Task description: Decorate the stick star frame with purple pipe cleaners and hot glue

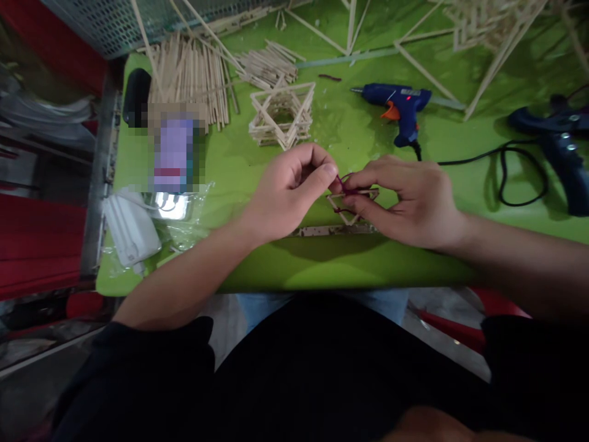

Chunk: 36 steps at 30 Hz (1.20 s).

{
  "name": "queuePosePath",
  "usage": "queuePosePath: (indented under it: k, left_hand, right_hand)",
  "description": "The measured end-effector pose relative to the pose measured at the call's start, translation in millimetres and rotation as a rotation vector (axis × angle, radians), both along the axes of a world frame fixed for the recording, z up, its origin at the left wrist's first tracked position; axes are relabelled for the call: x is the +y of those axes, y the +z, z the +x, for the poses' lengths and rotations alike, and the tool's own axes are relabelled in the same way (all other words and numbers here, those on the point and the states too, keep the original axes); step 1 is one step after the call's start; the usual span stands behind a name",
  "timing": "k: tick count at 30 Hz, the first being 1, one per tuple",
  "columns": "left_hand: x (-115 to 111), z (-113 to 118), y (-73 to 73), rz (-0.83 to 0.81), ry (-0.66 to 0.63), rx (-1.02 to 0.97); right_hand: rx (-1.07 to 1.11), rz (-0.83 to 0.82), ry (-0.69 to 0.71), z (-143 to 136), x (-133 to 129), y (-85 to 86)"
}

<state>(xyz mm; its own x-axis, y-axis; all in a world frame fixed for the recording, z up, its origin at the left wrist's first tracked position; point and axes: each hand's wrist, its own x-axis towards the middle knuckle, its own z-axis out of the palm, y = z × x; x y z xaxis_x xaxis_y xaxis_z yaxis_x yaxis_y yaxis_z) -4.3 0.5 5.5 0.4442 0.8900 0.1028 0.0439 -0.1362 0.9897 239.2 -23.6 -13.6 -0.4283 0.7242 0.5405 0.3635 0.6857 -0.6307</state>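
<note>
My left hand (pixel 299 190) is closed, with thumb and forefinger pinching a dark red string (pixel 342 183). Opposite it, my right hand (pixel 405 199) pinches the string where it meets a small wooden stick frame (pixel 352 219) near the table's front edge. The string loops around the top bar of this frame, and part of it is hidden by my right fingers. Just beyond my left hand stands a star-shaped structure of stacked sticks (pixel 283 116). Below the small frame lies a flat speckled strip (pixel 322 231).
A blue glue gun (pixel 398 107) with a black cable lies beyond my right hand. Stick piles (pixel 188 77) are at the back left, a white charger (pixel 133 230) at the left. Large stick frames (pixel 427 70) stand at the back right, above a dark tool (pixel 561 147).
</note>
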Motion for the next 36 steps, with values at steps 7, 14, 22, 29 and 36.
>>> queuePosePath:
  k: [7, 14, 22, 29, 36]
  left_hand:
    - [-1.2, -0.8, -1.5, 0.021, 0.030, 0.046]
    - [-2.6, -2.9, -3.0, 0.066, 0.023, 0.036]
    - [-3.7, -1.7, -2.3, 0.088, 0.049, 0.055]
    - [-2.8, -4.8, -6.1, 0.135, 0.046, 0.074]
    - [-3.5, -2.4, -5.9, 0.102, 0.062, 0.054]
  right_hand:
    - [0.002, 0.024, 0.024, -1.1, 1.6, 1.2]
    - [-0.028, 0.039, 0.004, 1.1, 4.5, -3.9]
    - [-0.052, 0.006, -0.029, 1.6, 5.0, -5.6]
    - [-0.031, 0.012, -0.035, 0.1, 3.6, -4.1]
    - [0.005, 0.050, 0.010, 2.6, 5.4, -4.6]
